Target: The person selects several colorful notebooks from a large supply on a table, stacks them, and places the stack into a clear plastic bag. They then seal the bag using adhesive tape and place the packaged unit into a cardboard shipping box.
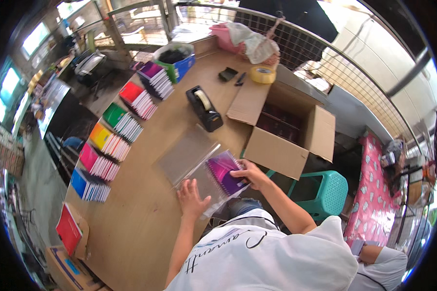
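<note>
One purple spiral notebook [222,170], pink-swirled.
Its long axis slants far-left to near-right, coil leftward; right hand [251,173] grips its right side, left hand [193,199] spreads on clear plastic [205,186].

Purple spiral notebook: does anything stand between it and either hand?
Nothing visible blocks the right hand: its fingers are on the purple notebook. Between the notebook and the left hand, only flat clear plastic shows.

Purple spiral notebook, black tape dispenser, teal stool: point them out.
Purple spiral notebook [223,170]: head view, on its cover.
Black tape dispenser [211,116]: head view, on its body.
Teal stool [335,192]: head view, on its seat.
</note>
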Demonstrator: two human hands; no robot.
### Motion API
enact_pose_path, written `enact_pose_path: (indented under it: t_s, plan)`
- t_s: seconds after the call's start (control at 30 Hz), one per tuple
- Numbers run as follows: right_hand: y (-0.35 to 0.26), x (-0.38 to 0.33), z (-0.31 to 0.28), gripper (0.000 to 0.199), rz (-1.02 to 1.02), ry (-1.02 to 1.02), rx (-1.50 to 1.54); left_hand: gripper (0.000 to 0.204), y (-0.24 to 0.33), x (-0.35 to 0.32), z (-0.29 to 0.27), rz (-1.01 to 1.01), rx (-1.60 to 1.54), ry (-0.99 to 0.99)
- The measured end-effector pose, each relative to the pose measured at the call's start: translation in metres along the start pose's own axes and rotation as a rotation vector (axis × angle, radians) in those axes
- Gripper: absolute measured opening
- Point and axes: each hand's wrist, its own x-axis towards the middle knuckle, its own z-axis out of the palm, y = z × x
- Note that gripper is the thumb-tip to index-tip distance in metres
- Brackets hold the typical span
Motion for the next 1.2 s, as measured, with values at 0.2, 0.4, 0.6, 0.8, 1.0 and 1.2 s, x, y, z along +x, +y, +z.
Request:
enact_pose_path:
  t_s: [0.2,0.4,0.6,0.8,1.0,1.2]
  plan:
    - [-0.072,0.000,-0.158,0.073,-0.769,0.804,-0.778,0.105,0.020,0.012,-0.017,-0.110,-0.018,-0.169]
    - [-0.091,0.091,-0.320,0.070,-0.332,0.767,-0.985,0.112,0.061,0.022,-0.019,-0.208,0.017,-0.234]
    - [-0.106,0.180,-0.323,0.068,0.098,0.122,-0.672,0.107,0.076,0.022,-0.002,-0.275,0.038,-0.192]
    - [0.018,0.241,-0.277,0.065,-0.156,0.048,-1.289,0.100,0.080,0.024,0.006,-0.262,0.058,-0.181]
    - [-0.058,0.225,-0.254,0.048,0.005,0.155,-1.326,0.095,0.079,0.011,0.011,-0.279,0.095,-0.124]
    - [-0.192,0.165,-0.104,0.027,-0.530,-0.225,-1.019,0.081,0.064,0.000,0.008,-0.247,0.149,-0.128]
